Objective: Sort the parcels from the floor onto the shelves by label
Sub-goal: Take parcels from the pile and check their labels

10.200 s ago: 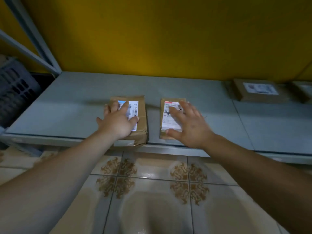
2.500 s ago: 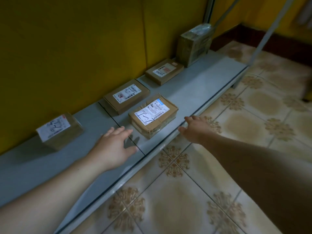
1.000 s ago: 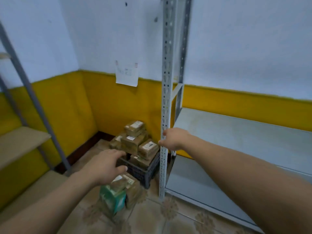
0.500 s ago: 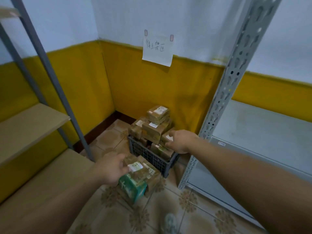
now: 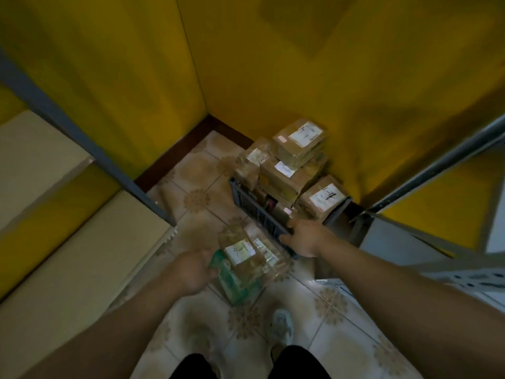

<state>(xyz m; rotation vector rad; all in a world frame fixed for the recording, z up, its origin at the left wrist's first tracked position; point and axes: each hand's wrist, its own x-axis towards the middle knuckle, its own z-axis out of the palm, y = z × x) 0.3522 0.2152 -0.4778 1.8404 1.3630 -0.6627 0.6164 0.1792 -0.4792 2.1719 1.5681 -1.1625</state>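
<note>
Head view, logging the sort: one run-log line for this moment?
left hand at green parcel; right hand at crate rim; parcels stacked in crate

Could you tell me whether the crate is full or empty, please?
Full: parcels pile well above the crate's rim.

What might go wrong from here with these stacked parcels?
1. Brown cardboard parcels stand piled above the dark plastic crate. The right hand at its rim might jolt it and topple them.
2. The left hand meets only one side of the green parcel. The taped, labelled parcel atop it might slide off when lifted.
</note>
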